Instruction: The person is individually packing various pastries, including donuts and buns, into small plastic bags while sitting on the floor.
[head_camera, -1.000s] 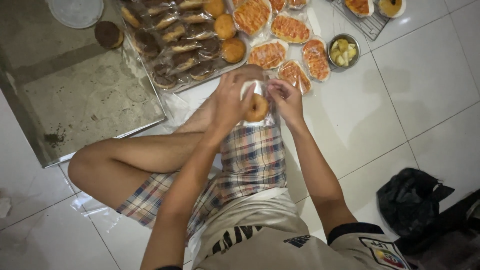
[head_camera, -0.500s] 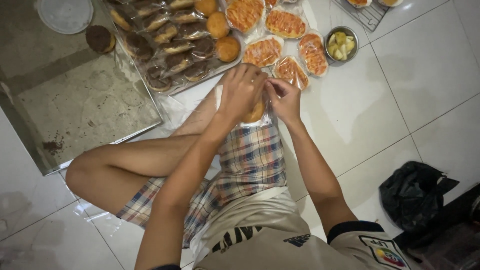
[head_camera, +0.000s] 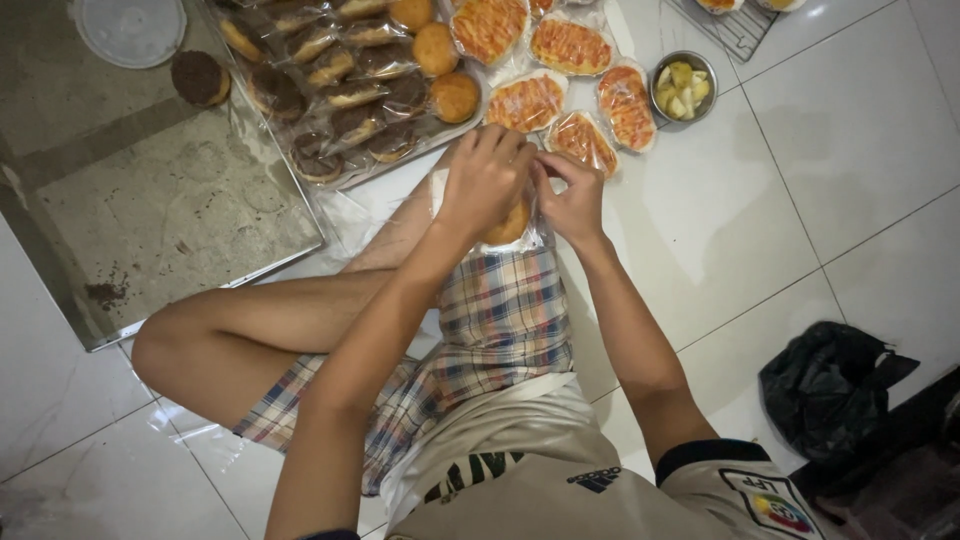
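A: Above the plaid shorts (head_camera: 500, 330), at mid-frame: both hands meet on one item. Left hand (head_camera: 487, 180) is clamped over the top of a round golden bun (head_camera: 508, 226); only the bun's lower edge shows under the palm.

B: Wrapper?

A: Clear plastic bag (head_camera: 528, 236) around the bun, its edge visible below and to the right of the bun. Right hand (head_camera: 572, 200) pinches the bag's upper right side, fingers closed on the film, fingertips touching the left hand's.

B: So the bun sits under the left palm, not between the two hands?

A: Correct. It lies beneath the left hand, just beside the right thumb (how far it sits inside the bag cannot be told).

B: Surroundings, outward.

A: Just beyond the fingertips, wrapped orange-topped flat breads (head_camera: 560, 80) lie on the white tiled floor (head_camera: 820, 180). Right of them, a small metal bowl (head_camera: 684, 88) of pale yellow chunks. Left of them, a metal tray (head_camera: 180, 230) with bagged chocolate-topped buns (head_camera: 330, 90) and two bare golden buns (head_camera: 445, 72); the tray's near part is crumbed. A black plastic bag (head_camera: 830, 385) lies well apart at lower right.
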